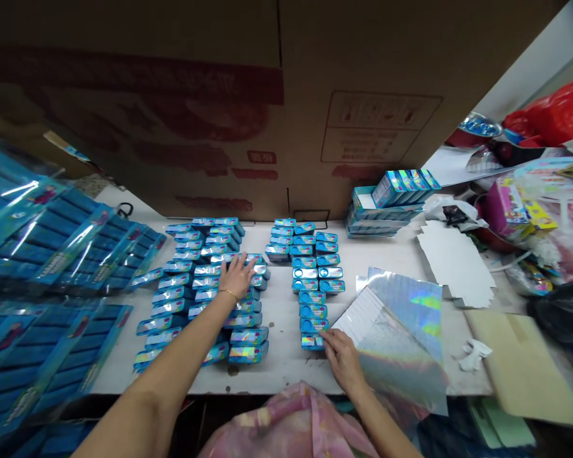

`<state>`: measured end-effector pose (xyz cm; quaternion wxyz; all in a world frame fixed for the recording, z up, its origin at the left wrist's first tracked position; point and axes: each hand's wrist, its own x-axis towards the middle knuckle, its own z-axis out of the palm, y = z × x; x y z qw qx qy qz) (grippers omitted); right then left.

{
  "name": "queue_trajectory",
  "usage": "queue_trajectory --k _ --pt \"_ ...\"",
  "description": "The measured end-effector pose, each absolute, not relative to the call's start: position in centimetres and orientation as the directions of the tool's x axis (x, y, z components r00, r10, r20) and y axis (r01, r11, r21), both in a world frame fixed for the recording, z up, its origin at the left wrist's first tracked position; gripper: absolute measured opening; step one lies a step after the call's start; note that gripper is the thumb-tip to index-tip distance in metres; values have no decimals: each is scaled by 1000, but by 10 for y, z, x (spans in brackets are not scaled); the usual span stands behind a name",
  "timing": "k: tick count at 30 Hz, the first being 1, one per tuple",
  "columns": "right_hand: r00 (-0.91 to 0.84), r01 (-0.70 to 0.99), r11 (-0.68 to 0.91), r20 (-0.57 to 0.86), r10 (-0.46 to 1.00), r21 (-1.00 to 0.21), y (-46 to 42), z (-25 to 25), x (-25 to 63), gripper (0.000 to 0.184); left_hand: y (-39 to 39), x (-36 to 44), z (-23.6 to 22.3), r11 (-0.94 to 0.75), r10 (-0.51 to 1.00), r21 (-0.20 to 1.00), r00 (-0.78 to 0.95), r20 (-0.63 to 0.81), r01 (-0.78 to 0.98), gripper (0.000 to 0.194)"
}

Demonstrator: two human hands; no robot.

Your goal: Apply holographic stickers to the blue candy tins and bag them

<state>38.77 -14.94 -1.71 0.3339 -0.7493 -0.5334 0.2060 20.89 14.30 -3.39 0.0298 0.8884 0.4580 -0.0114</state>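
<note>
Small blue boxes with shiny holographic fronts stand in several columns on the white table. My left hand reaches over the left group of boxes, its fingers apart and resting on box tops near the group's right side. Nothing is lifted in it. Nearer to me, my right hand has its fingers stretched out against the right edge of the front box in the middle column. Behind that box runs a line of similar boxes. The undersides of both hands' fingers are hidden.
A large brown carton walls off the back. Plastic-wrapped blue packs pile up at left. An open display box stands back right. Silver holographic sheets, a white cardboard piece and a tan folder lie at right.
</note>
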Motion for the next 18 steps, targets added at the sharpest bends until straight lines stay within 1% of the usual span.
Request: queue_trajectory --k 2,5,8,11,14,18 --pt "367 660 -199 80 927 -725 -153 -14 390 28 151 216 -28 -552 834 45 552 7 833 44" --pt "410 663 -188 141 901 -725 -162 -11 391 28 165 262 -25 -598 802 120 593 79 793 47" --pt "458 681 -210 185 870 -702 -174 -14 390 27 182 324 -33 -632 772 191 631 72 751 49" --pt "477 713 -251 191 858 -654 -190 -23 391 25 196 362 -44 -610 785 223 618 38 761 50" --pt "497 729 -291 187 847 -620 -203 -31 391 25 203 366 -53 -615 782 226 622 47 756 48" --pt "536 676 -334 128 834 -657 -198 -31 388 24 208 344 -56 -634 765 217 642 37 743 47"
